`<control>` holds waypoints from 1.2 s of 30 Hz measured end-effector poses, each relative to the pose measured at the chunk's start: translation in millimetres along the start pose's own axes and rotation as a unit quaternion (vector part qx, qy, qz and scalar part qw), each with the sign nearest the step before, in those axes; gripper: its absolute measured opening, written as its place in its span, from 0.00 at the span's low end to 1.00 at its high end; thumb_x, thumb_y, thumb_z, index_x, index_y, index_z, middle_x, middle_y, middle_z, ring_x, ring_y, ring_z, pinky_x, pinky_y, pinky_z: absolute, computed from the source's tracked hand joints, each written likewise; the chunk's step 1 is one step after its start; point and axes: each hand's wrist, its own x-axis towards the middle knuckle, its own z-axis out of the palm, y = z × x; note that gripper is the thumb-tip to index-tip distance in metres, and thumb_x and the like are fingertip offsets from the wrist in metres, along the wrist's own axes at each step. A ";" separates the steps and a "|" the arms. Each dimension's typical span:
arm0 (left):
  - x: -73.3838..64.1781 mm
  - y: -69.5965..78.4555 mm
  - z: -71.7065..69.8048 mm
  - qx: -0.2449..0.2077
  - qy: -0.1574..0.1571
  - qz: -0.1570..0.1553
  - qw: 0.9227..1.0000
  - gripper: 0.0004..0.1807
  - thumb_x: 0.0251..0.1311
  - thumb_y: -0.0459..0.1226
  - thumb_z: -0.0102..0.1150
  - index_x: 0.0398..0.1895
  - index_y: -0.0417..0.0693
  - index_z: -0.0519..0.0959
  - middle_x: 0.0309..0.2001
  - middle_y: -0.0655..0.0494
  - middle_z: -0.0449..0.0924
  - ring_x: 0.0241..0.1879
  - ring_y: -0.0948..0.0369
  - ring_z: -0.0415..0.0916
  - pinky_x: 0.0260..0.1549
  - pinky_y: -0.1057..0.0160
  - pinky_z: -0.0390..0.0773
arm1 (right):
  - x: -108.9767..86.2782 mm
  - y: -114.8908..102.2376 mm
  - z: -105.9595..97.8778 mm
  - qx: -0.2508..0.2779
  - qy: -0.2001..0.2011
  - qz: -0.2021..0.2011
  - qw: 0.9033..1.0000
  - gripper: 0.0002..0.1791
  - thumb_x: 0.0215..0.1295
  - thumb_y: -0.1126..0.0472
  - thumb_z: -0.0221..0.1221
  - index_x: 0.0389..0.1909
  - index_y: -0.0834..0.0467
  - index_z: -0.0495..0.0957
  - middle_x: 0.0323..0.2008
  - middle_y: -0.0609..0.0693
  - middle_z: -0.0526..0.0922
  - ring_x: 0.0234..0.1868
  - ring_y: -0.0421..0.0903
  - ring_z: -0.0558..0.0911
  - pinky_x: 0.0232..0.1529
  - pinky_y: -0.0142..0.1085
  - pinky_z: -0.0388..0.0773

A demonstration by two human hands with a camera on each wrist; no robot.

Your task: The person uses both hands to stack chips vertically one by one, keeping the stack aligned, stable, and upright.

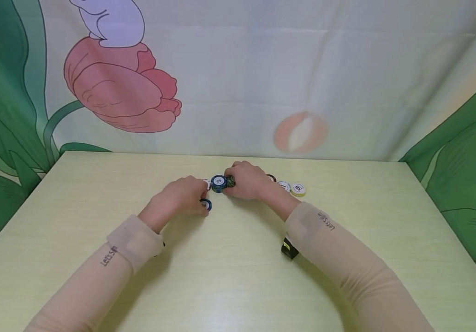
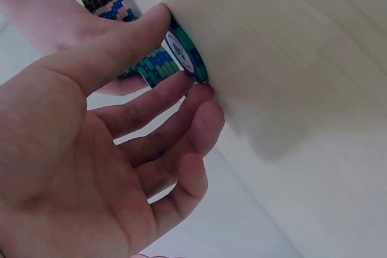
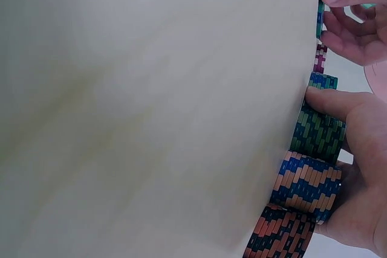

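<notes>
My left hand [image 1: 176,199] pinches a blue-green poker chip [image 1: 206,204] between thumb and fingertips. In the left wrist view that chip [image 2: 190,60] stands on edge, its white centre showing. My right hand [image 1: 249,180] holds a dark green stack of poker chips [image 3: 318,135], its thumb on the table side. Against that stack stands a blue-green stack [image 1: 219,181], close to the right thumb tip. Behind the left fingertips, a white and purple stack [image 1: 207,184] is partly hidden.
Past the right hand the row continues with a blue and orange stack [image 3: 308,180], a black and orange stack [image 3: 279,234], a white-topped stack [image 1: 283,186] and a yellow-edged stack [image 1: 298,189]. The pale table [image 1: 229,276] ends at a printed curtain [image 1: 229,92].
</notes>
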 end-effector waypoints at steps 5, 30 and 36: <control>0.9 2.6 1.0 0.001 -0.001 -0.002 1.000 0.15 0.57 0.40 0.76 0.37 0.41 0.80 0.29 0.52 0.75 0.29 0.57 0.71 0.29 0.60 0.68 | 0.3 0.1 -0.7 -0.001 -0.002 0.001 1.000 0.23 0.68 0.47 0.66 0.58 0.55 0.82 0.52 0.53 0.80 0.52 0.49 0.77 0.51 0.47 0.77; 6.0 -0.1 -1.3 -0.016 0.056 0.023 0.998 0.13 0.57 0.40 0.69 0.36 0.42 0.77 0.31 0.52 0.75 0.30 0.56 0.71 0.30 0.60 0.68 | 0.5 0.8 -0.1 0.000 0.001 -0.005 1.000 0.21 0.67 0.47 0.67 0.55 0.55 0.83 0.49 0.52 0.80 0.49 0.49 0.77 0.47 0.46 0.78; 8.2 3.1 -3.5 -0.027 0.099 0.033 0.994 0.13 0.57 0.40 0.69 0.36 0.41 0.77 0.31 0.51 0.76 0.30 0.56 0.71 0.29 0.60 0.70 | 0.8 1.0 0.1 -0.001 0.004 -0.006 1.000 0.21 0.67 0.47 0.67 0.54 0.54 0.83 0.49 0.52 0.80 0.48 0.49 0.77 0.46 0.46 0.78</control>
